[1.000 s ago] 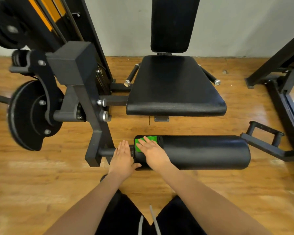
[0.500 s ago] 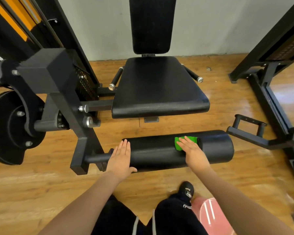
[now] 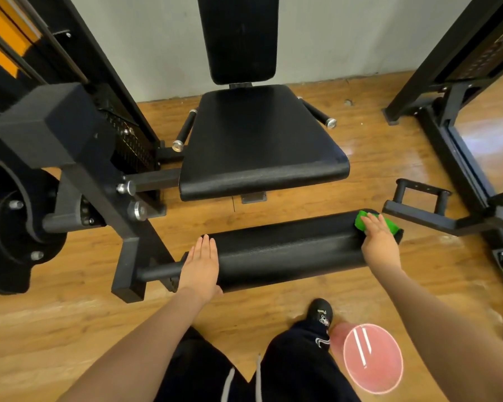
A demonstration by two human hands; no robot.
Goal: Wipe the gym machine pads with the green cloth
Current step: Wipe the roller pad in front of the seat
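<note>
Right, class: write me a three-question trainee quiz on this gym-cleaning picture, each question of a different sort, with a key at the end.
1. True or false: the green cloth lies on the seat pad.
2. Multiple choice. The left hand is: A) gripping the cloth; B) resting flat on the near end of the roller pad; C) holding the seat handle.
3. Fill the gap: the right hand presses the cloth at the roller pad's ____ end, seen from the person.

Key
1. False: it is on the roller pad.
2. B
3. right
</note>
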